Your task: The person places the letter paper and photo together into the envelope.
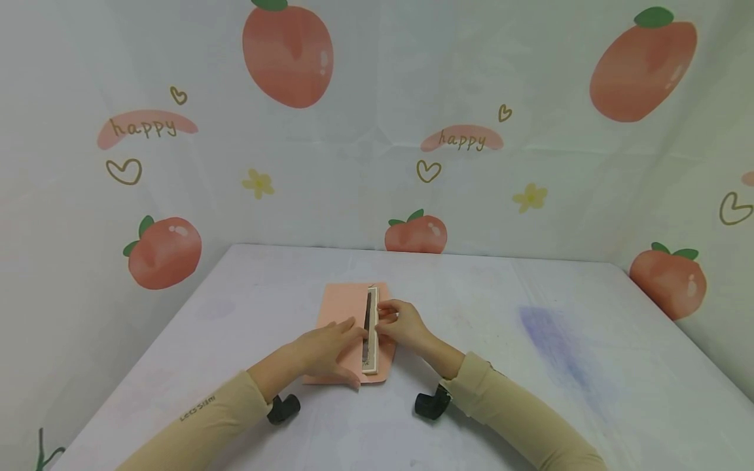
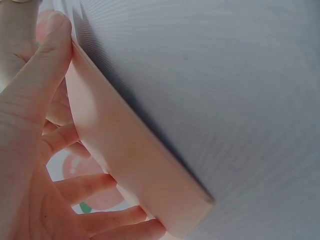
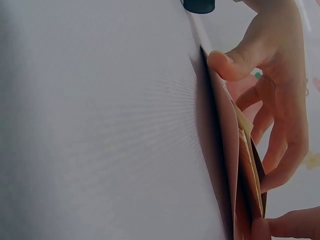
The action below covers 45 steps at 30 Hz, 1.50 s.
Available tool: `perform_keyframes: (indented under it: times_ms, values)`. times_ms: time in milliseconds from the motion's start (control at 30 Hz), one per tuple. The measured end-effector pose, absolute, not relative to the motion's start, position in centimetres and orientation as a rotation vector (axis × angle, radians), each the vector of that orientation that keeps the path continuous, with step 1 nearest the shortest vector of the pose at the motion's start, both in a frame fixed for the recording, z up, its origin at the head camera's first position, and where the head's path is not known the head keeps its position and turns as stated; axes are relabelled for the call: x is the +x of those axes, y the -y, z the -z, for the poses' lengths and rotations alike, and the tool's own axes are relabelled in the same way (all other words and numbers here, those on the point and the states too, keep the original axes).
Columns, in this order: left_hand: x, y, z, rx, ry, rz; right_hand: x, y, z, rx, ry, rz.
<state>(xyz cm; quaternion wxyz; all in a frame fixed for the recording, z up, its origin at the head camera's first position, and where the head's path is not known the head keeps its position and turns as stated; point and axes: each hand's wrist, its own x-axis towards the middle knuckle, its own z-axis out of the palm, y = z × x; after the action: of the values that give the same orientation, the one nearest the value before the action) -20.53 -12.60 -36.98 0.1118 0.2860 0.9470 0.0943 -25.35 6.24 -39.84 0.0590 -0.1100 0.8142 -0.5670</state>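
A flat pink envelope-like sleeve (image 1: 344, 301) lies on the table. Along its right part runs a narrow strip of a pale-edged, dark-patterned card (image 1: 370, 360). My left hand (image 1: 330, 347) rests spread on the sleeve, its fingertips reaching the strip and its thumb at the near edge. In the left wrist view, these fingers (image 2: 87, 187) look fairly straight along the pink side. From the right, my right hand (image 1: 406, 325) pinches at the card's edge with curled fingers. Yellowish and dark layers (image 3: 247, 150) show beside a pink flap (image 3: 227, 130) in the right wrist view.
A whitish table (image 1: 471, 294) spreads around the sleeve, with a purple smudge (image 1: 554, 347) on the right. Behind it hangs a white cloth (image 1: 365, 163) printed with fruit. Black camera mounts (image 1: 432, 403) sit at both wrists.
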Motion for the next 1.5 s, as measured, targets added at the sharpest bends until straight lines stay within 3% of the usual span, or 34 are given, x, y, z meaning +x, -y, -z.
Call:
perform_keyframes:
  times_ms: [1500]
  values:
    - [-20.53, 12.54, 36.77, 0.870, -2.790, -0.261, -25.15, -5.78, 39.53, -0.387, -2.450, 1.709]
